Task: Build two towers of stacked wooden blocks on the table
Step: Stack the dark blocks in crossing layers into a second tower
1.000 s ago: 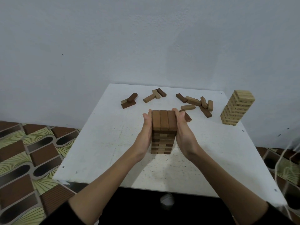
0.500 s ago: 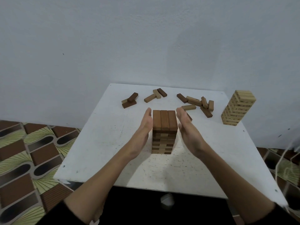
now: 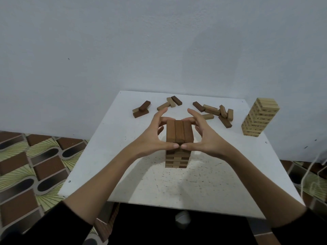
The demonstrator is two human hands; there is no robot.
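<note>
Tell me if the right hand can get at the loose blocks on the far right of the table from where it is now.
Probably yes. The right hand holds the top of the dark tower, and the loose blocks lie just beyond it on bare table. Nothing stands between them; the light tower is off to the side.

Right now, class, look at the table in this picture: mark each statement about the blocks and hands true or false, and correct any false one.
1. Both hands, left hand and right hand, surround the dark tower. True.
2. The pale tower stands at the table's left edge. False: it stands at the right.
3. Loose blocks lie beyond the dark tower. True.
4. The dark tower's top layer has five blocks. False: three.
5. The table is white. True.
</note>
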